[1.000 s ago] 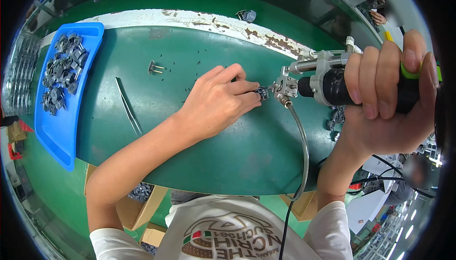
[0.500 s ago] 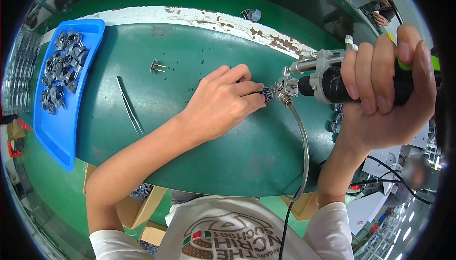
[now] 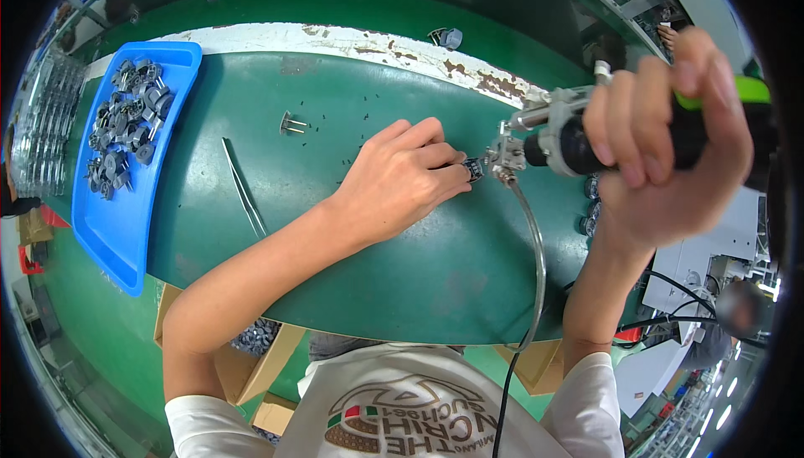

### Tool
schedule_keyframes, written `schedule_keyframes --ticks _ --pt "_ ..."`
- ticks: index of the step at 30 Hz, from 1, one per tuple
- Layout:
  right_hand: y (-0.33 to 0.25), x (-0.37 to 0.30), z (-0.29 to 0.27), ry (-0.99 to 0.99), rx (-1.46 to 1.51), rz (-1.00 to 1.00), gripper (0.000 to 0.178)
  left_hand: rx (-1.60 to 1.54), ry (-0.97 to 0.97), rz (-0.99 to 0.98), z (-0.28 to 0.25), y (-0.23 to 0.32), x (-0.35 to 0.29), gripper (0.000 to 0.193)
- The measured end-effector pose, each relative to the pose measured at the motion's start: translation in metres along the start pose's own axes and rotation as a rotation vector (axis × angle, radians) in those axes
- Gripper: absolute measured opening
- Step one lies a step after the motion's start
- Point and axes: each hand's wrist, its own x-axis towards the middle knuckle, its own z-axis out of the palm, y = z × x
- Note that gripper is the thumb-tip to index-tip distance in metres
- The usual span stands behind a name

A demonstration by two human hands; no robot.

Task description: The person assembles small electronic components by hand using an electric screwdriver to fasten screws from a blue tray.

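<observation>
My left hand (image 3: 406,177), closed in a pinch, steadies a small dark round part (image 3: 475,170) above the green tabletop. My right hand (image 3: 670,136) wraps round a black power screwdriver (image 3: 569,146) with a bright green band. The screwdriver lies sideways, its metal nose block (image 3: 506,155) facing the part with a slight gap between them. A clear hose (image 3: 536,265) runs from the block down toward me. Tweezers (image 3: 243,188) and a grey part with two prongs (image 3: 292,123) lie to the left of my left hand.
A blue tray (image 3: 138,240) of grey pronged parts (image 3: 126,115) stands at the left. Tiny black screws (image 3: 365,116) are scattered on the green table (image 3: 402,278). More round parts (image 3: 591,207) sit near my right wrist. Cardboard boxes (image 3: 276,366) stand below the near edge.
The screwdriver's nose has drawn slightly away from the small part, with my right hand shifting a little and blurring. The whole view has shifted slightly. My left hand keeps its pinch.
</observation>
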Motion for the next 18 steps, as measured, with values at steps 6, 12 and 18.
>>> schedule_keyframes --ticks 6,12,18 --pt "-0.030 -0.015 -0.009 0.171 -0.055 -0.188 0.023 -0.010 0.004 -0.015 -0.004 -0.003 0.003 0.020" --pt "-0.028 -0.016 -0.008 0.209 -0.008 -0.142 0.023 0.033 0.044 -0.020 -0.004 -0.011 0.002 0.020" --pt "-0.017 -0.015 0.000 0.074 0.046 -0.039 0.024 0.053 0.045 -0.020 -0.005 -0.015 0.002 0.017"
